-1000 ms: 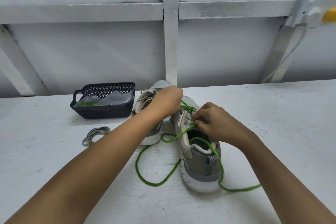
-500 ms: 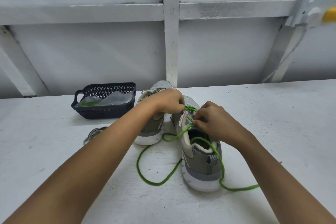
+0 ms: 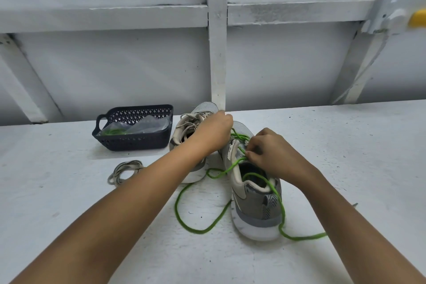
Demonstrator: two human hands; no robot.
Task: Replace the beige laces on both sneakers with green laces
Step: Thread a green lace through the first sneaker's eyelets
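No legible text, numbers or labels, only a pale curved side stripe on the near sneaker (image 3: pixel 255 202)

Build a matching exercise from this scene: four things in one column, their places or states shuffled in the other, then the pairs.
Things
1. near sneaker
2. far sneaker
3. loose beige lace
4. dark basket

Places or states
a. holds a clear bag
b. coiled on the table
c. partly threaded with green lace
d. laced in beige

Pairs: 1-c, 2-d, 3-b, 4-a.
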